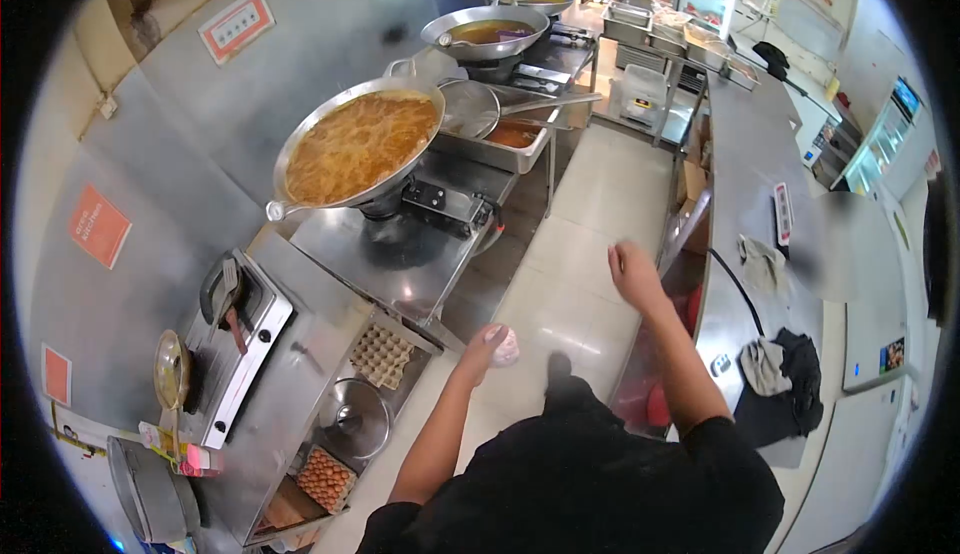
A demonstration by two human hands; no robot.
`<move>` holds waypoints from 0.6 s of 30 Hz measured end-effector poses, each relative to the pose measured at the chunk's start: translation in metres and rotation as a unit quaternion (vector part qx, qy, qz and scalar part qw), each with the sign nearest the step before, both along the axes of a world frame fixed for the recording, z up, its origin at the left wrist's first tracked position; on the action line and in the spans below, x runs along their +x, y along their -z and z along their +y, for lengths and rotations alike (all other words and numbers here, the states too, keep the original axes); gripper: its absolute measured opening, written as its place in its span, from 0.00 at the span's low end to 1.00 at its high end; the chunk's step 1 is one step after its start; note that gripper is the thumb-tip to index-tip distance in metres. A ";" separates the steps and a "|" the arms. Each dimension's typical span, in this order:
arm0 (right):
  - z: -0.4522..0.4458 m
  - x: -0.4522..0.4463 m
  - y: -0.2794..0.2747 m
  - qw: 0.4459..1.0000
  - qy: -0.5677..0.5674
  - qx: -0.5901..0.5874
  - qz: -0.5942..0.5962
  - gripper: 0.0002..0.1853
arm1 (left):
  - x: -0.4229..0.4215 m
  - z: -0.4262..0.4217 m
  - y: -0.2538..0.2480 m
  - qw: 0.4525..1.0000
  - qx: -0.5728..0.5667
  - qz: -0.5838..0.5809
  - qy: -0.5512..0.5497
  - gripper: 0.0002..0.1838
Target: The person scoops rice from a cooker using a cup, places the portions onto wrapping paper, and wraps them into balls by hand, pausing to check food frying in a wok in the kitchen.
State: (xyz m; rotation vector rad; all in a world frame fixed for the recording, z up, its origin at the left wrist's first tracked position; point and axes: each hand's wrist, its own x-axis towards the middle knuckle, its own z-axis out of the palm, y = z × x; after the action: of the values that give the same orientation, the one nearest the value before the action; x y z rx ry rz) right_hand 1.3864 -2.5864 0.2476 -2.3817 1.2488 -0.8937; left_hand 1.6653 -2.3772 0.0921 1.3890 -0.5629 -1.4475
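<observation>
My left hand (478,356) is closed around a small pinkish-white bundle (507,348), which bulges out past the fingers over the floor. Whether it is a cloth or a bag I cannot tell. My right hand (636,274) is raised over the aisle near the right-hand counter, its fingers curled in and nothing showing in them. Ahead to the left, a large wok (360,149) of bubbling golden oil stands on a burner. A mesh strainer (470,109) with a long handle rests beside it across a metal tray (520,154).
Two more woks (485,34) stand farther along the left. A two-burner stove (240,344) holds pans; egg trays (325,479) and a metal bowl (355,419) sit on the shelf below. Cloths (765,369) lie on the steel counter (735,144) at right. A tiled aisle (590,204) runs between.
</observation>
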 end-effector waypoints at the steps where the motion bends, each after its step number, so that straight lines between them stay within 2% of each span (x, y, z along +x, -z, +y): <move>1: -0.043 0.018 0.005 1.000 -0.003 -0.022 -0.008 0.07 | 0.007 -0.027 0.008 1.000 -0.012 -0.021 0.020 0.28; 2: -0.083 0.038 -0.003 0.999 -0.024 -0.022 -0.002 0.06 | 0.015 -0.057 0.016 0.999 0.007 -0.038 0.012 0.29; 4: -0.172 0.078 -0.011 0.998 -0.050 -0.035 0.033 0.13 | 0.026 -0.118 0.027 0.997 0.037 -0.071 -0.012 0.33; 6: -0.264 0.122 0.003 0.993 -0.060 -0.057 0.086 0.20 | 0.036 -0.163 0.024 0.996 0.069 -0.038 -0.031 0.34; 9: -0.381 0.178 0.038 0.963 -0.006 -0.090 0.254 0.28 | 0.061 -0.233 0.022 0.989 0.117 0.023 -0.085 0.35; 11: -0.426 0.204 0.041 0.933 -0.027 -0.039 0.358 0.34 | 0.079 -0.265 0.045 0.983 0.128 0.089 -0.101 0.31; 14: -0.474 0.227 0.062 0.896 -0.127 0.009 0.424 0.34 | 0.108 -0.304 0.097 0.971 0.165 0.131 -0.116 0.26; 15: -0.485 0.231 0.071 0.888 -0.154 0.027 0.432 0.34 | 0.115 -0.312 0.110 0.969 0.133 0.172 -0.118 0.24; 18: -0.515 0.236 0.111 0.910 -0.178 -0.001 0.374 0.31 | 0.126 -0.337 0.118 0.958 0.127 0.202 -0.160 0.23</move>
State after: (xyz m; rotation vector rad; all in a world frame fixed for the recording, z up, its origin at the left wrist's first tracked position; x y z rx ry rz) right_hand 1.6223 -3.1016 0.1365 -2.9279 0.9407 0.1651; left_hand 1.7908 -2.7139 -0.0263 1.2565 0.1114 -1.5121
